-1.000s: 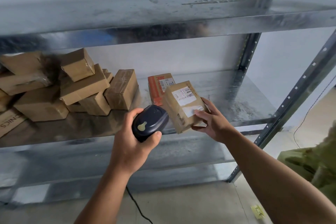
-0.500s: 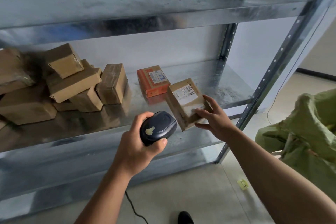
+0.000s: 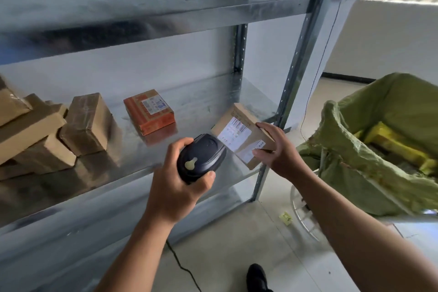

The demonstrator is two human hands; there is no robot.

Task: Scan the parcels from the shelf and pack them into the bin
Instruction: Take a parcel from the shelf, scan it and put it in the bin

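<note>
Right hand (image 3: 282, 152) pinches labelled parcel (image 3: 239, 135) at the shelf (image 3: 206, 102) front | left hand (image 3: 175, 187) grips barcode scanner (image 3: 201, 157) | bin (image 3: 379, 125) right of shelf looks part-filled | brown parcels (image 3: 87, 123) left on shelf.

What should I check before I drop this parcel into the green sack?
1. Right hand grips the cardboard parcel: ok.
2. Barcode label faces the scanner: ok.
3. Left hand holds the scanner: ok.
4. Scan registered: cannot tell.
5. Green sack mouth open beside the shelf: ok.
6. Room left above the yellow packages inside: cannot tell.
</note>
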